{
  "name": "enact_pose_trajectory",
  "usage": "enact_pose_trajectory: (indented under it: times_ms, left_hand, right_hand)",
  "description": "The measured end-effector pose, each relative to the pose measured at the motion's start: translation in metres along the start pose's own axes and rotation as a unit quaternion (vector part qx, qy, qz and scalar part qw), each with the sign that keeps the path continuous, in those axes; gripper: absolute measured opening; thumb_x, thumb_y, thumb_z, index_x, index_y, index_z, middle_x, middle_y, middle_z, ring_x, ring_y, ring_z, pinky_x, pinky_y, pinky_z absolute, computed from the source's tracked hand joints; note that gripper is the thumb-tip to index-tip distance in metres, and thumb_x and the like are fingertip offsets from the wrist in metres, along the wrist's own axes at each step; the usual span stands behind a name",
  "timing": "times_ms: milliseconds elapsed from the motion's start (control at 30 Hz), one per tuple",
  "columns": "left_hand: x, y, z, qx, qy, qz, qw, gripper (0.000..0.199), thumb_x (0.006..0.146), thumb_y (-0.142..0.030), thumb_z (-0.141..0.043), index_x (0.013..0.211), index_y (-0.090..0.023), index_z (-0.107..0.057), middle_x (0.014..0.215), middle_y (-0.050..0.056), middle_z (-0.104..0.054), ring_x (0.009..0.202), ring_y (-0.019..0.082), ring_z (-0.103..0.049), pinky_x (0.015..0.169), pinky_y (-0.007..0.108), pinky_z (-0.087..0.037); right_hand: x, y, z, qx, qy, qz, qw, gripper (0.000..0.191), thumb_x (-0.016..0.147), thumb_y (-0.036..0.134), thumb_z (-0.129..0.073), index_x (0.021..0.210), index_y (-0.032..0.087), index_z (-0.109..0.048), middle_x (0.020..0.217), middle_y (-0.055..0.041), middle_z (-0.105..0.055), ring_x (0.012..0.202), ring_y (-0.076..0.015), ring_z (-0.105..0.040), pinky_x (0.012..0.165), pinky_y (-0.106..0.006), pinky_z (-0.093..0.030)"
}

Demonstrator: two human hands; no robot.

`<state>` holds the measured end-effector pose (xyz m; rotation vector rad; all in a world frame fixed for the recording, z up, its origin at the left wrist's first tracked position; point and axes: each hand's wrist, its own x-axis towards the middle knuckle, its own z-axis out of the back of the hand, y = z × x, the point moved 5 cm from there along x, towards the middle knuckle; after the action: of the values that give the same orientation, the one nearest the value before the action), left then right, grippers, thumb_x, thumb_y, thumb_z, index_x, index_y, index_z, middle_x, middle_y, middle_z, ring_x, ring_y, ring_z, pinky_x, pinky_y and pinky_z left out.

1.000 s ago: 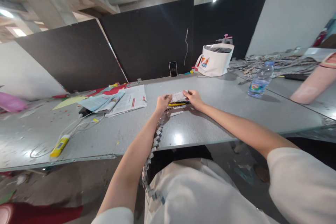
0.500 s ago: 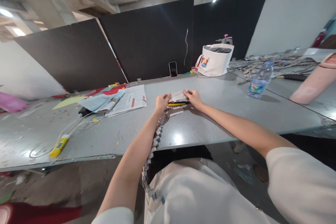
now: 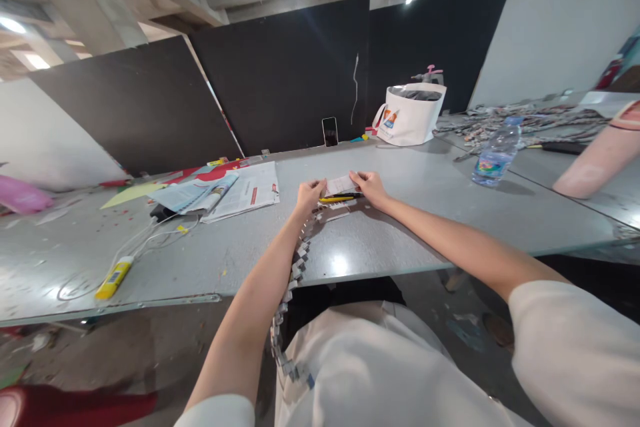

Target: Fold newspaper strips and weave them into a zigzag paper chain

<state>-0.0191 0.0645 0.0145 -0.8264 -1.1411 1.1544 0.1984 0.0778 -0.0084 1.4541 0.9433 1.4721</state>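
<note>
Closest in, a folded-paper chain [image 3: 280, 333] snakes from the lap up beside the left forearm and onto the grey table [image 3: 400, 227]. A yellow glue stick [image 3: 115, 278] lies near the front edge, off to the left. Now the hands: left hand [image 3: 310, 199] pinching one end of a small printed paper piece [image 3: 341, 185], right hand [image 3: 370, 189] gripping the other, the paper between them, with a slim yellow-and-black tool [image 3: 340, 198] just on its near side. Newspapers [image 3: 247, 195] spread out left; a plastic water bottle [image 3: 495, 152] stands right. Farther back, there's a white bag [image 3: 414, 119] and, left of it, a smartphone [image 3: 330, 132] propped upright by the black partition [image 3: 285, 80].
</note>
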Motion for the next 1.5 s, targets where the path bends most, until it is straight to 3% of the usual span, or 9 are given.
enact_pose_trajectory:
  times_ms: [200, 367, 467, 533, 733, 900, 1200, 1500]
  left_hand:
    - [-0.009, -0.006, -0.004, 0.02, 0.078, 0.033, 0.996, 0.029, 0.08, -0.042, -0.07, 0.081, -0.015, -0.078, 0.061, -0.001, -0.06, 0.057, 0.012, -0.048, 0.058, 0.024, -0.039]
    - [-0.015, -0.002, -0.012, 0.05, 0.147, 0.095, 0.983, 0.04, 0.086, -0.05, -0.073, 0.099, -0.014, -0.084, 0.062, 0.004, -0.068, 0.051, 0.015, -0.056, 0.051, 0.026, -0.038]
    - [-0.015, -0.001, -0.016, 0.059, 0.17, 0.069, 0.981, 0.042, 0.086, -0.05, -0.077, 0.102, -0.013, -0.085, 0.063, 0.004, -0.07, 0.053, 0.015, -0.057, 0.051, 0.025, -0.039]
    - [-0.014, -0.001, -0.017, 0.062, 0.164, 0.046, 0.983, 0.04, 0.086, -0.049, -0.079, 0.101, -0.012, -0.086, 0.064, 0.004, -0.071, 0.054, 0.014, -0.057, 0.052, 0.024, -0.04]
    - [-0.013, 0.0, -0.014, 0.069, 0.136, 0.058, 0.987, 0.04, 0.091, -0.046, -0.075, 0.11, -0.012, -0.084, 0.06, 0.003, -0.069, 0.051, 0.014, -0.058, 0.052, 0.024, -0.042]
    - [-0.011, 0.0, -0.014, 0.061, 0.128, 0.059, 0.988, 0.036, 0.091, -0.042, -0.075, 0.109, -0.012, -0.084, 0.065, 0.003, -0.072, 0.054, 0.013, -0.06, 0.055, 0.023, -0.044]
    - [-0.003, 0.009, -0.015, 0.026, 0.107, 0.029, 0.994, 0.028, 0.092, -0.038, -0.074, 0.099, -0.013, -0.085, 0.072, 0.004, -0.074, 0.062, 0.013, -0.06, 0.065, 0.023, -0.046]
    - [-0.001, 0.01, -0.013, 0.008, 0.085, 0.02, 0.996, 0.031, 0.089, -0.039, -0.076, 0.101, -0.011, -0.084, 0.075, 0.006, -0.076, 0.065, 0.015, -0.061, 0.07, 0.027, -0.048]
  right_hand:
    - [-0.003, 0.009, 0.0, -0.063, 0.042, 0.048, 0.996, 0.064, 0.084, 0.078, -0.065, 0.061, 0.022, -0.045, 0.061, 0.0013, -0.04, 0.061, -0.0144, -0.033, 0.056, -0.031, -0.029]
    - [-0.006, 0.018, -0.005, -0.106, 0.123, 0.069, 0.984, 0.063, 0.085, 0.076, -0.064, 0.061, 0.021, -0.046, 0.062, 0.003, -0.036, 0.062, -0.0127, -0.031, 0.057, -0.03, -0.024]
    - [-0.008, 0.021, -0.006, -0.112, 0.138, 0.072, 0.981, 0.063, 0.086, 0.075, -0.063, 0.061, 0.021, -0.045, 0.062, 0.0033, -0.036, 0.062, -0.0123, -0.031, 0.058, -0.03, -0.025]
    - [-0.008, 0.021, -0.006, -0.111, 0.133, 0.069, 0.982, 0.063, 0.085, 0.075, -0.064, 0.06, 0.021, -0.046, 0.061, 0.0033, -0.037, 0.061, -0.0121, -0.031, 0.058, -0.029, -0.025]
    - [-0.006, 0.013, -0.006, -0.071, 0.103, 0.038, 0.991, 0.06, 0.083, 0.076, -0.065, 0.065, 0.02, -0.054, 0.062, 0.0016, -0.044, 0.06, -0.0138, -0.037, 0.058, -0.03, -0.03]
    - [-0.005, 0.012, -0.006, -0.089, 0.109, 0.057, 0.988, 0.063, 0.086, 0.079, -0.062, 0.063, 0.021, -0.051, 0.061, 0.0018, -0.043, 0.06, -0.0139, -0.036, 0.058, -0.031, -0.029]
    - [-0.006, 0.024, 0.006, -0.092, 0.022, 0.073, 0.993, 0.068, 0.086, 0.084, -0.059, 0.06, 0.023, -0.046, 0.061, -0.0006, -0.043, 0.062, -0.0164, -0.037, 0.06, -0.034, -0.033]
    - [-0.009, 0.021, 0.001, -0.056, 0.043, 0.036, 0.997, 0.066, 0.084, 0.082, -0.064, 0.061, 0.023, -0.045, 0.061, -0.0007, -0.047, 0.062, -0.0163, -0.04, 0.061, -0.033, -0.034]
